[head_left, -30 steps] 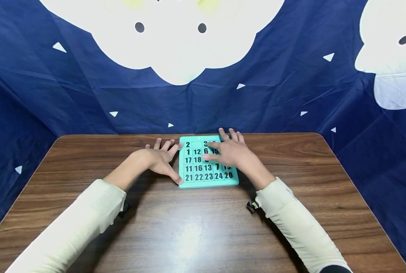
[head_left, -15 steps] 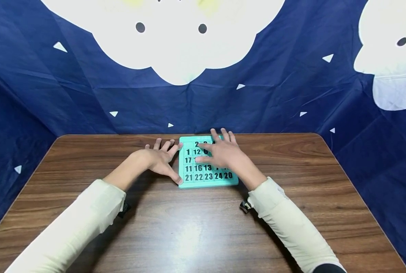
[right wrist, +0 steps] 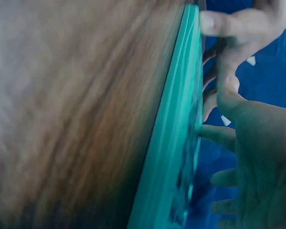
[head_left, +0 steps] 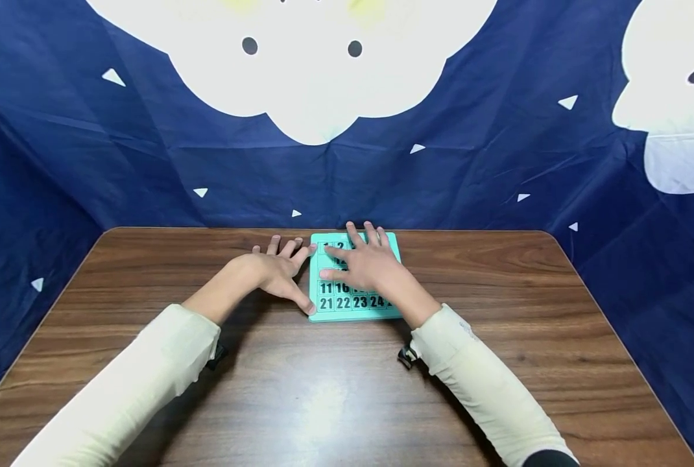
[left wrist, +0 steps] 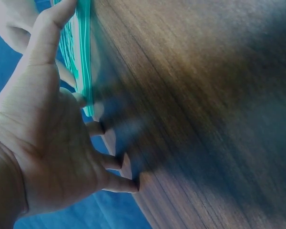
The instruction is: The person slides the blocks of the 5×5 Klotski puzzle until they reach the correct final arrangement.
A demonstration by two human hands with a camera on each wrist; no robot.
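Observation:
A turquoise sliding number puzzle (head_left: 355,316) lies flat near the far edge of the table, its black-numbered tiles in rows. Tiles 1 and 2 show at the top left, 21 to 24 along the bottom row. My left hand (head_left: 277,275) is spread at the puzzle's left side, thumb at the near corner and index finger at the upper left edge. Over the board stretches my right hand (head_left: 370,264), index finger and thumb reaching the left columns; it hides many middle and right tiles. In the right wrist view, the thumb (right wrist: 233,102) and fingers are extended beside the puzzle's face.
The brown wooden table (head_left: 318,389) spreads around the puzzle. A dark blue cloth (head_left: 253,168) with white cloud shapes hangs directly behind the table's far edge. Small black devices (head_left: 406,357) are worn at the wrists.
My right hand has moved left across the board. Tile 2 has slid one cell right, and tile 1 has gone up into the top left corner. My left hand stays at the edge.

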